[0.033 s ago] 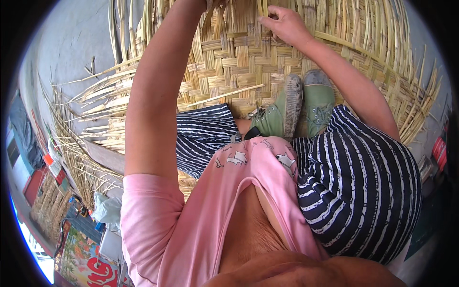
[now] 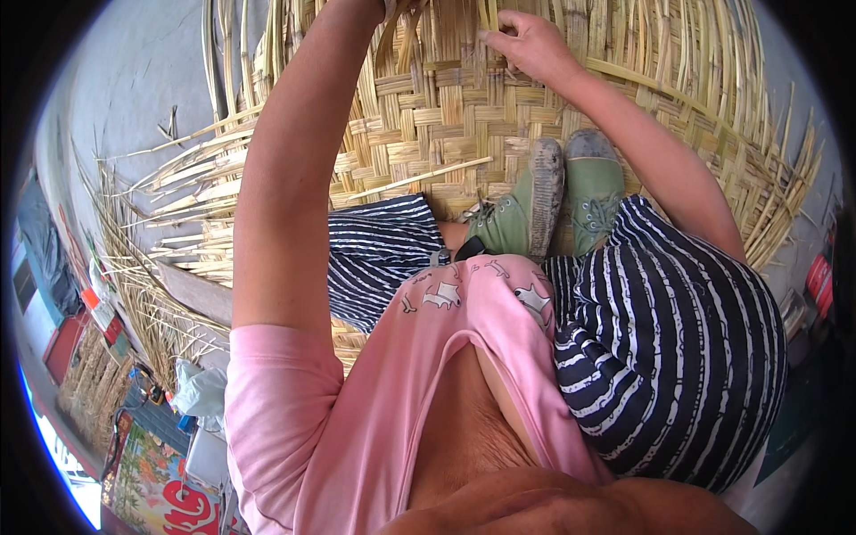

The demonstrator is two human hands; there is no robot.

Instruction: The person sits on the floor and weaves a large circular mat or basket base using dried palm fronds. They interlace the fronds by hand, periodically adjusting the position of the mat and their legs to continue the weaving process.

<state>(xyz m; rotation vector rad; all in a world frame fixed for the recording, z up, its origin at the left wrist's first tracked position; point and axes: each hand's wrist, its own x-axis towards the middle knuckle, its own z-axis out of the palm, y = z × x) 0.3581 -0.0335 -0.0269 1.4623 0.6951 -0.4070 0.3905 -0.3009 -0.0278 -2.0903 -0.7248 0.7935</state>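
Observation:
A large woven mat (image 2: 437,120) of pale yellow split-cane strips spreads out in front of me, with long loose strip ends at its far side and edges. My right hand (image 2: 539,52) is at the mat's far part, its thumb and forefinger closed at a raised cane strip (image 2: 488,14). My left arm reaches forward to the top edge, where only a sliver of my left hand (image 2: 406,4) shows beside some lifted strips; its fingers are hidden. One loose cane strip (image 2: 419,181) lies across the weave near my green shoes (image 2: 596,187).
Loose strip ends fan out over the grey floor (image 2: 134,107) at the left. Further left are a pile of thin cane (image 2: 147,294), a pale plastic bag (image 2: 198,390) and a colourful printed panel (image 2: 147,473). A red object (image 2: 818,283) stands at the far right.

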